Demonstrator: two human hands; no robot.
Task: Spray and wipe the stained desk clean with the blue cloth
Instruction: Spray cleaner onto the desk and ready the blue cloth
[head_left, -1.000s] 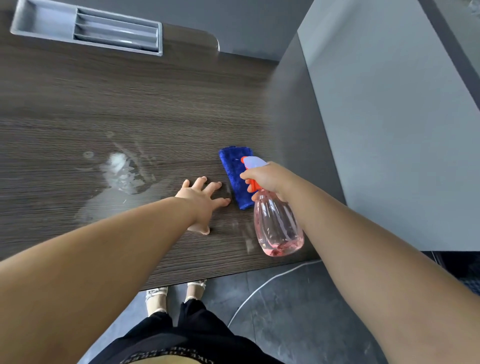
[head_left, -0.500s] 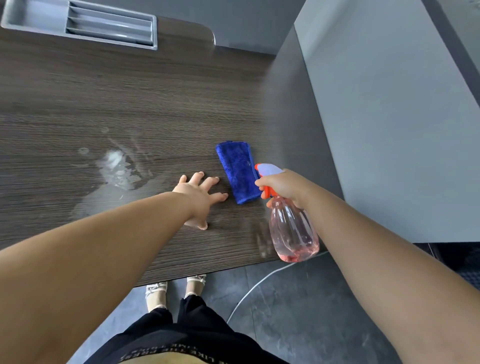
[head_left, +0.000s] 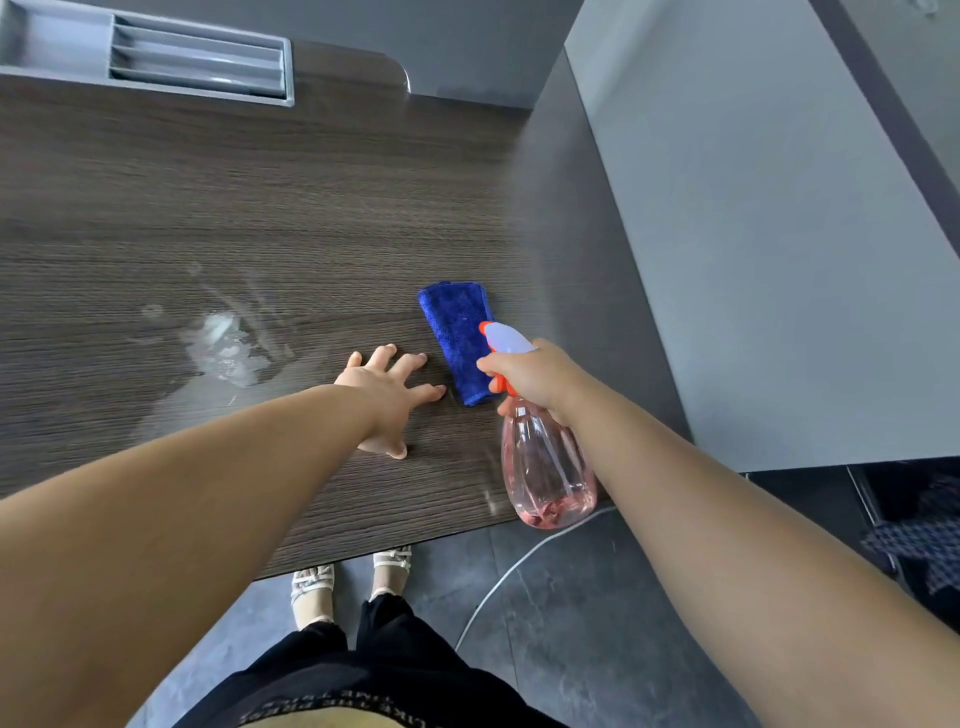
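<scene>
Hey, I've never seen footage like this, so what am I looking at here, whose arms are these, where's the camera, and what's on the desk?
There is no machine here. The camera sits on a person's head and looks forward and down, so the two bare arms reaching in are the wearer's own, and you see their sandalled feet on the floor below. The left hand lies flat and open on the dark wood-grain desk. The right hand grips a pink spray bottle by its neck, with a finger at the orange trigger. A folded blue cloth lies on the desk just beyond the hands, not held. To the left is a whitish stain. At the far edge sits a grey tray set into the desk.
</scene>
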